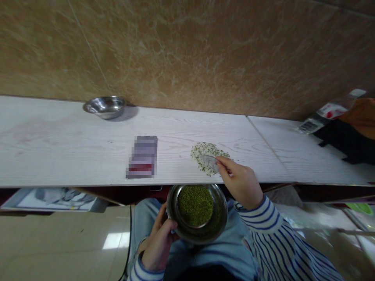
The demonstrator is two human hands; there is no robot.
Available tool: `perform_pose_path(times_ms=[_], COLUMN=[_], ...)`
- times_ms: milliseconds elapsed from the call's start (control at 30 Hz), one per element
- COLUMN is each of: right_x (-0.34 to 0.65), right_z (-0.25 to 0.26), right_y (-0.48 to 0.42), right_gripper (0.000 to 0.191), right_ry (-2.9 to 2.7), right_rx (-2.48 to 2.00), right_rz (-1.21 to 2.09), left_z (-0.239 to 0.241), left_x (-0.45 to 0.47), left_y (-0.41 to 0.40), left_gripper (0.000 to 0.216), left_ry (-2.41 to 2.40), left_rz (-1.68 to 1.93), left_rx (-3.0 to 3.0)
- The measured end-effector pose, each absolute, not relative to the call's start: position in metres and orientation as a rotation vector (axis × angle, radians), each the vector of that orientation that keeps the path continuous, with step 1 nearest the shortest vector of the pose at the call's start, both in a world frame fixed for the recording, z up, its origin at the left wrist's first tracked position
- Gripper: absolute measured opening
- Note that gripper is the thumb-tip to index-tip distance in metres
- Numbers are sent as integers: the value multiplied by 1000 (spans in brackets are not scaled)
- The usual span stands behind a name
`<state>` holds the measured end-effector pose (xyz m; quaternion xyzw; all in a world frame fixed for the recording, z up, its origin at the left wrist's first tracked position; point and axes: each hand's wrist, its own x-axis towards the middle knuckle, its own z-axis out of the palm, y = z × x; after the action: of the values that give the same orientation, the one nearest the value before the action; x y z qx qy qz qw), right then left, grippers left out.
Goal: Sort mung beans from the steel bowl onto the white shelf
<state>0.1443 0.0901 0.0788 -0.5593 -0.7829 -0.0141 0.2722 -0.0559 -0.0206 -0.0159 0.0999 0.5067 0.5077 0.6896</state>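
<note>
My left hand (160, 238) grips the left rim of a steel bowl (222, 212), thumb on the rim and fingers beneath. Small green beans, which look like mung beans (195, 205), lie inside this bowl, over my lap and just below the table's front edge. On the tabletop, green beans mixed with white rice-like grains (206, 148) are spread in a thin patch. Over that patch my right hand (241, 181) pinches a pale grey, flat oval piece (209, 162). Its exact kind is unclear, and the fingers cover its right end.
A second steel bowl (105, 107) stands near the wall at the back left. Left of the grains lies a blurred-out phone-like rectangle (143, 156). At the far right are a plastic bottle (334, 109) and a black-and-orange item (348, 130). An open drawer (58, 199) juts out at lower left.
</note>
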Motion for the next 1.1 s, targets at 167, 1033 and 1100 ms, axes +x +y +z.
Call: perform_pose_path(times_ms=[167, 1033, 1100], right_x=[144, 152, 153], right_z=[71, 72, 73], right_y=[87, 57, 55], right_gripper=[25, 30, 29], right_ry=[-2224, -2322, -2321], right_rx=[-1404, -1186, -1183], right_rz=[-204, -125, -110], left_z=[-15, -9, -9], left_x=[-58, -52, -51], left_y=[-21, -19, -19], left_gripper=[61, 61, 61], left_ry=[1168, 1207, 1180], left_rz=[1145, 1168, 1146], left_rx=[215, 180, 191])
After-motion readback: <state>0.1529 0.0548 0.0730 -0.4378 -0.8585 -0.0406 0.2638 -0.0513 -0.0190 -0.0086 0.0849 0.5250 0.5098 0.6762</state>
